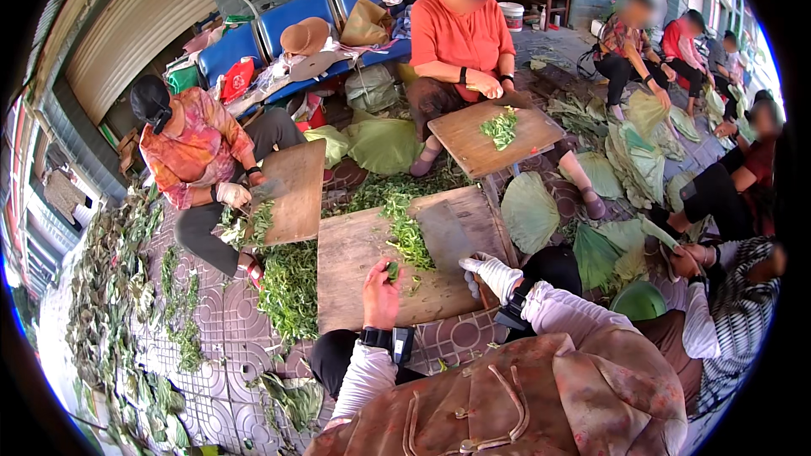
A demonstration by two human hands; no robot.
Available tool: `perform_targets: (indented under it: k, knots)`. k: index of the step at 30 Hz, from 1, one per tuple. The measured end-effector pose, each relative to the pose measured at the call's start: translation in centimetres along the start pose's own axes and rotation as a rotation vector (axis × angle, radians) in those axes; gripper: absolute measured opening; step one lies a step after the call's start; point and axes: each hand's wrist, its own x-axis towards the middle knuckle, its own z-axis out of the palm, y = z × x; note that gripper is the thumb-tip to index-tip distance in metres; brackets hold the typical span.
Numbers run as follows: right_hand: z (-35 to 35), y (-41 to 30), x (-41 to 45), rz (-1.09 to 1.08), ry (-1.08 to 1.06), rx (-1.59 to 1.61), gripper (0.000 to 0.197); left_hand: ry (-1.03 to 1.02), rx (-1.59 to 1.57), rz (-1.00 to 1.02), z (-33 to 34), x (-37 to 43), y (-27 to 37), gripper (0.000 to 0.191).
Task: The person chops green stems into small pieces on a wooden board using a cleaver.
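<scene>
A low wooden board [355, 278] lies before me, with shredded green leaves [408, 237] across its middle. My right hand [486, 271], in a pale glove, grips a broad cleaver [445, 235]; its grey blade rests on or just above the board beside the shreds. Over the board's near edge is my left hand [380, 297], bare, with its fingers closed around a small green leaf piece [393, 271]. A few cut scraps lie between the two hands.
Two people with chopping boards [294, 193] sit across from me. Cut leaves [288, 291] are heaped left of my board. Large round leaves [531, 212] lie on the right, near a green basin [638, 301] and another seated person. Drying leaves [104, 291] cover the paving far left.
</scene>
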Motion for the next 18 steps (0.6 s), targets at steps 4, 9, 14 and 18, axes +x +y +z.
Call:
perform_targets:
  k: [4, 9, 14, 18]
  knots:
    - [-0.2, 0.0, 0.0, -0.012, -0.009, 0.014, 0.021, -0.002, -0.07, 0.006, 0.4, -0.3, 0.2, 0.025]
    - [-0.4, 0.0, -0.4, -0.004, 0.022, -0.008, 0.021, -0.016, -0.005, -0.019, 1.1, -0.6, 0.4, 0.025]
    - [-0.4, 0.0, -1.2, -0.023, 0.015, 0.052, 0.021, -0.01, 0.051, -0.063, 1.0, -1.2, 0.5, 0.032]
    - [-1.0, -0.2, 0.9, -0.03, -0.043, 0.037, 0.021, 0.025, 0.038, -0.08, 0.4, -0.1, 0.2, 0.029]
